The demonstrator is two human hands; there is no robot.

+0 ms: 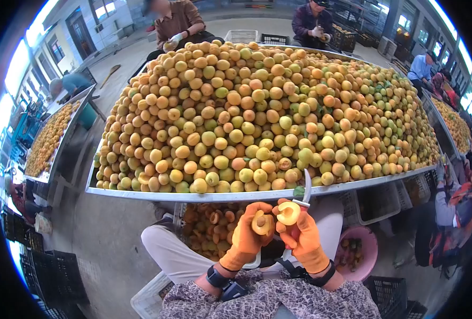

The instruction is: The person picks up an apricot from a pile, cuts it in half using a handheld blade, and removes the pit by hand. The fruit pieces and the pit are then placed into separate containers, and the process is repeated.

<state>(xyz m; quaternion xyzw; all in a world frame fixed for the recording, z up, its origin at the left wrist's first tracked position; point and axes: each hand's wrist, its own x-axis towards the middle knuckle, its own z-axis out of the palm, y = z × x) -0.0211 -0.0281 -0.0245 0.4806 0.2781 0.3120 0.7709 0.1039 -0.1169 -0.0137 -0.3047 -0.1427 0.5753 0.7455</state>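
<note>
In an orange glove, my left hand (245, 240) is closed around an apricot half (261, 223) whose cut face, with the brown pit in it, is turned up. My right hand (309, 248), gloved the same way, pinches a second apricot half (288, 213) with a hollow centre. That hand also grips a small knife (307, 187) with a curved blade pointing up and a red handle. The two halves are apart, side by side above my lap. Just beyond them, a huge heap of whole apricots (257, 117) fills a metal-rimmed table (204, 197).
Below the table edge, a crate holds cut apricot halves (210, 228). A pink basin (368, 245) with dark pieces stands by my right knee. Black crates (52, 276) are stacked at left. Other people sit around the tables, one at the far side (314, 26).
</note>
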